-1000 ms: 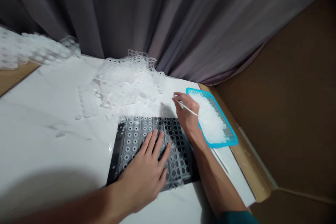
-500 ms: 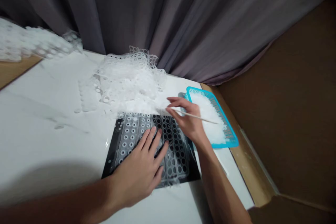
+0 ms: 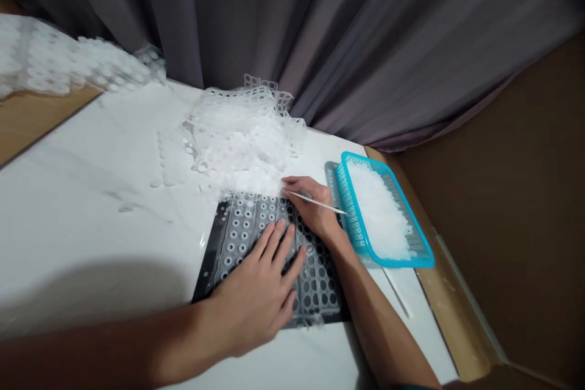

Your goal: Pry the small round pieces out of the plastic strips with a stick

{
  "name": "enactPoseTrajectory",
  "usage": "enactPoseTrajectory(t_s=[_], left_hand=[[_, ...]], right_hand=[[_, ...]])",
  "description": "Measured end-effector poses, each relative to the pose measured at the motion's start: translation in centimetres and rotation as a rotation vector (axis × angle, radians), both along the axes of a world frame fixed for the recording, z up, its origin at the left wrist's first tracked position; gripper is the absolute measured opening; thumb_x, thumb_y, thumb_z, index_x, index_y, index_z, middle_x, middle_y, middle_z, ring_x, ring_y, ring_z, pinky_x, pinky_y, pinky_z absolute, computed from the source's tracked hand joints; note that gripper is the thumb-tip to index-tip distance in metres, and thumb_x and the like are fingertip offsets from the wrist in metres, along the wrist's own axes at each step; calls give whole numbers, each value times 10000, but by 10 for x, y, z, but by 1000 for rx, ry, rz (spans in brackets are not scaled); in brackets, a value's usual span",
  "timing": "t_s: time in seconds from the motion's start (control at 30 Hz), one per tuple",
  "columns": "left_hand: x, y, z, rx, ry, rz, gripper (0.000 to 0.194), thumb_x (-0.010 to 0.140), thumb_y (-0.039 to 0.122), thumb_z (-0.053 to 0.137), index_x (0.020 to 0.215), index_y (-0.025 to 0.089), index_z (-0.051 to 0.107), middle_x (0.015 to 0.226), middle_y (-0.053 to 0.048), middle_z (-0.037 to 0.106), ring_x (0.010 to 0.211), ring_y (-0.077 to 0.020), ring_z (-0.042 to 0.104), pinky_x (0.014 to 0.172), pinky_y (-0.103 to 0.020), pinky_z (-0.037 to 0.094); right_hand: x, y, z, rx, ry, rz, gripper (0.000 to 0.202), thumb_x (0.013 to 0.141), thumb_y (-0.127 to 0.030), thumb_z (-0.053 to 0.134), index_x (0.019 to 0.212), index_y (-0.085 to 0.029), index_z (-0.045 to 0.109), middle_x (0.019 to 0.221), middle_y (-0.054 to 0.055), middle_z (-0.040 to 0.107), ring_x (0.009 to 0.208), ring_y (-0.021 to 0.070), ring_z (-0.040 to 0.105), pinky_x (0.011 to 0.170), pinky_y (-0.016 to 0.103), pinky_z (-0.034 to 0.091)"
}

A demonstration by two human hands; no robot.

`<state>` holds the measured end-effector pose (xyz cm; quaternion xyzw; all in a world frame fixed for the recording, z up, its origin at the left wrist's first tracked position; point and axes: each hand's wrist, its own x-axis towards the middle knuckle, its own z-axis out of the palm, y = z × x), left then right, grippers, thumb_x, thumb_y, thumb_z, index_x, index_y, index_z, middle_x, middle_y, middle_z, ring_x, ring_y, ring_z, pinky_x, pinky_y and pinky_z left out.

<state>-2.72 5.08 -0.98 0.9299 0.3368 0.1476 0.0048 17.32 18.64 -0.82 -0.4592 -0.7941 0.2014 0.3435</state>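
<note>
A black board (image 3: 210,271) is laid on the white marbled tabletop (image 3: 91,195), and on it a clear perforated sheet (image 3: 237,222) is spread, its round holes set in rows; pale rings are seen in the rows toward the board's left side. The sheet is covered in part by the left hand (image 3: 258,292), which is laid palm down with the fingers open and slightly spread — nothing is gripped by it. Over the board's far edge, a thin white stick (image 3: 322,204) is pinched between the thumb and fingers of the right hand (image 3: 315,198), its rear end pointed toward the blue basket (image 3: 402,263). That basket is placed to the right of the board and is filled with small white pieces (image 3: 379,210); a second thin strip (image 3: 398,295) is seen lying to the right of the board, just nearer than the basket. Beyond the board, a loose heap of white perforated scraps (image 3: 247,134) is piled, and a further white perforated pile (image 3: 59,61) is seen well to the far left. Behind everything, a grey curtain (image 3: 256,24) is hung — and the far right is filled by a brown panel (image 3: 503,207).
</note>
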Motion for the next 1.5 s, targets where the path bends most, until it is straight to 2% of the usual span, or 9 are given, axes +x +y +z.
enactPoseTrajectory(t_s=[0.33, 0.53, 0.73, 0.93, 1.03, 1.17, 1.27, 1.4, 1.5], left_hand=[[1, -1, 2, -60, 0, -6, 709, 1104, 513, 456, 1679, 98, 448, 1715, -250, 444, 1650, -468, 310, 1346, -644, 139], [1, 0, 2, -65, 3, -9, 711, 1102, 506, 473, 1675, 87, 452, 1719, -268, 426, 1640, -474, 329, 1352, -631, 122], [0, -1, 1, -59, -28, -8, 693, 1107, 492, 473, 1667, 83, 467, 1727, -275, 408, 1645, -477, 315, 1348, -629, 141], [-1, 0, 2, -46, -29, -1, 680, 1110, 499, 470, 1663, 104, 483, 1735, -238, 419, 1646, -448, 333, 1353, -625, 132], [0, 0, 3, -29, -26, -3, 691, 1102, 507, 477, 1657, 96, 490, 1726, -251, 426, 1642, -458, 337, 1352, -628, 115], [-1, 1, 3, -2, -11, -7, 692, 1105, 506, 455, 1666, 100, 469, 1722, -256, 427, 1640, -466, 336, 1344, -636, 130], [-3, 2, 4, 17, -14, -17, 678, 1107, 497, 456, 1657, 100, 477, 1726, -246, 429, 1635, -460, 350, 1334, -632, 175], [-4, -4, 11, 129, 31, -137, 627, 1089, 416, 530, 1611, 69, 521, 1691, -247, 483, 1591, -432, 441, 1316, -599, 247], [-3, -21, 21, 251, 63, -283, 500, 1108, 331, 525, 1554, 117, 595, 1613, -183, 598, 1473, -370, 587, 1274, -568, 323]], right_hand=[[-7, -2, -3, -49, -8, -58, 129, 1017, -284, 727, 917, -305, 805, 1206, 36, 835, 1134, 266, 768, 1061, 488, 602], [-12, 0, -7, -35, -89, -72, 218, 1078, -312, 620, 951, -305, 797, 1280, 45, 825, 1163, 287, 753, 1055, 495, 587], [-12, 7, -1, -117, 121, -200, 189, 1026, -391, 701, 902, -273, 781, 1118, 41, 867, 985, 270, 809, 893, 416, 619], [-12, 30, 0, -171, 267, -314, 303, 958, -440, 759, 753, -224, 700, 815, 63, 824, 713, 212, 701, 668, 357, 575], [-10, 24, 17, -113, 274, -323, 272, 962, -437, 761, 795, -223, 739, 894, 73, 844, 763, 228, 739, 703, 379, 613], [19, -16, 62, 177, 122, -395, 142, 991, -386, 768, 931, -264, 810, 1083, 64, 859, 995, 278, 810, 924, 455, 654], [67, -45, 88, 329, 15, -606, 119, 975, -393, 792, 997, -283, 832, 1125, 66, 852, 1010, 298, 824, 962, 498, 662], [123, -64, 94, 250, -179, -704, 211, 891, -461, 842, 867, -251, 837, 1081, 100, 858, 972, 343, 817, 875, 540, 667], [121, -72, 86, 238, -166, -664, 204, 896, -456, 834, 840, -259, 834, 1030, 90, 855, 995, 338, 799, 927, 554, 633]])
